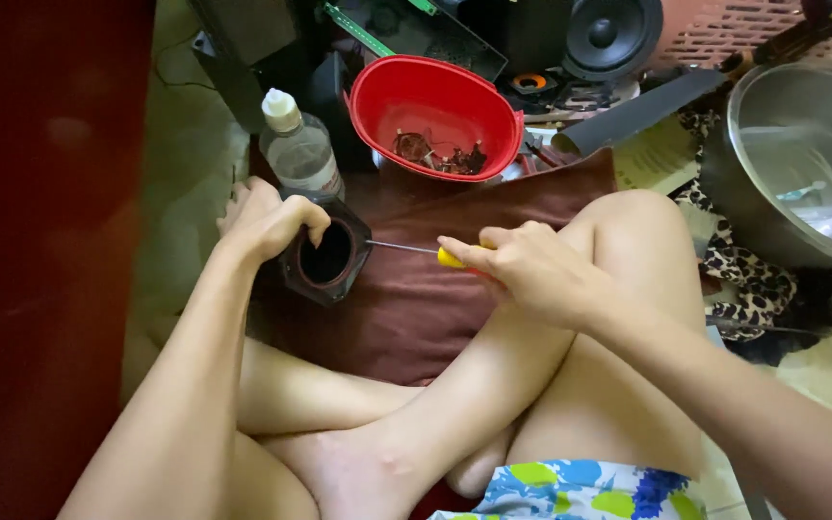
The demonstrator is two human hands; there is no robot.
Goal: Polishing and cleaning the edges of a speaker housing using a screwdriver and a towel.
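Floor: you sit cross-legged on a pale floor (180, 173), with a dark red-brown cloth (455, 289) spread in front of your legs and a dark red panel along the left edge.
Left hand: your left hand (264, 220) curls over the top rim of a dark speaker housing (327, 260); its grip is closed on that rim, steadying the housing on the cloth.
Speaker housing: it stands on its edge on the cloth's left part, angular in outline, its round opening facing toward your right hand.
Right hand: your right hand (532, 265) is wrapped around the yellow handle of a screwdriver (416, 250); the grip is closed on it.
Screwdriver: the thin metal shaft runs nearly level to the left, its tip at the housing's right edge; you cannot tell whether it sits in a screw.
Bowl: a red plastic bowl (397, 96) stands just beyond the cloth, with a small tangle of dark bits inside.
Bottle: a clear plastic bottle (302, 149) with a white cap stands just behind your left hand.
Right side: a large metal basin (763, 221) holds a clear plastic box; a leopard-print cloth (743, 279) lies beside it.
Background: a black loudspeaker (609, 34) and a pink basket (724, 29) sit at the top.
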